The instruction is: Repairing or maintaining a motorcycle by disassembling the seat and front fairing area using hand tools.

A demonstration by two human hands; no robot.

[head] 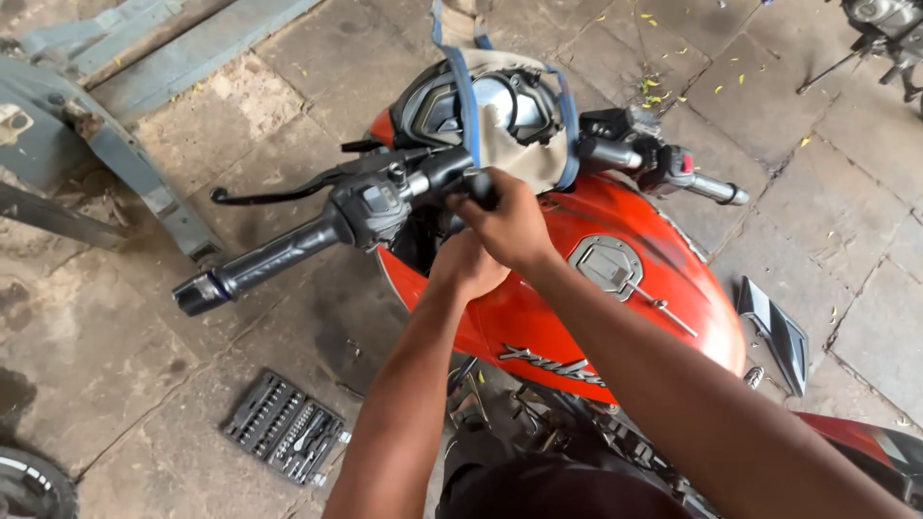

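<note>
Soft, even daylight; no hard-edged shadows. Stone floor point(846, 240) evenly lit, a bit washed out at far right. Mild sheen on the orange fuel tank point(615, 288) and the chrome fuel cap point(608, 261). Faint dim patch on the floor under the handlebar point(279, 255). Focus sharp at centre; slight wide-angle stretch at edges; forearms near the camera look oversized.

The instrument display point(500, 104) sits at the far end of the motorcycle, above the handlebar: a rounded, dark panel with a pale glassy dial, half covered by a beige cloth with blue straps. On the near side of the red fuel tank runs a slanted black and silver lettered emblem point(550, 363). On the ground to the near left lies an open black socket-set case point(286, 427), rectangular, with rows of silver pieces.
</note>
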